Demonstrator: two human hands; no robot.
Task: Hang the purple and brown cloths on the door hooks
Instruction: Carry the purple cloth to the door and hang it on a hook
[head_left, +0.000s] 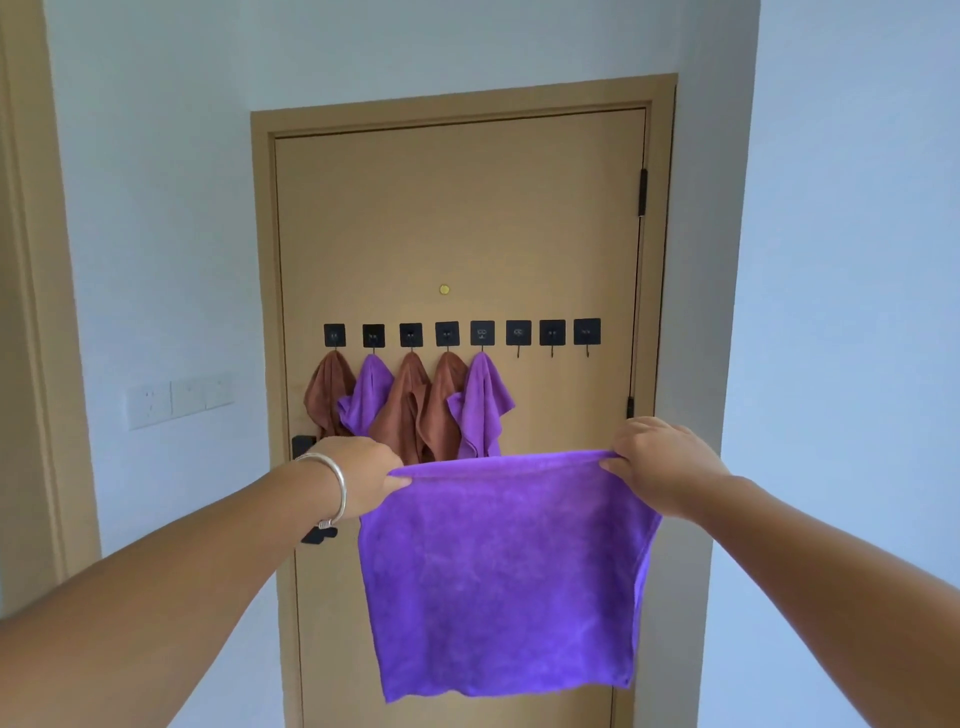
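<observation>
So the held purple cloth (504, 566) is spread out flat in front of the door (457, 218), and it covers the bottoms of the cloths already hanging plus a good chunk of the lower door. The left hand (358, 478) pinches its top left corner, fingers clamped on the fabric, and the right hand (662, 465) grips the top right corner the same way, though those fingertips are tucked behind the edge so you can't really see them. There's a silver bangle (335, 486) on the left wrist.

The left forearm hides most of the black door handle (304, 447); only bits poke out above and below it. Up on the door is a row of eight black hooks (518, 333). The five on the left carry brown, purple, brown, brown, purple; the three on the right are bare. The tiny hook prongs are hard to make out. A white switch plate (179, 400) sits on the wall to the left.
</observation>
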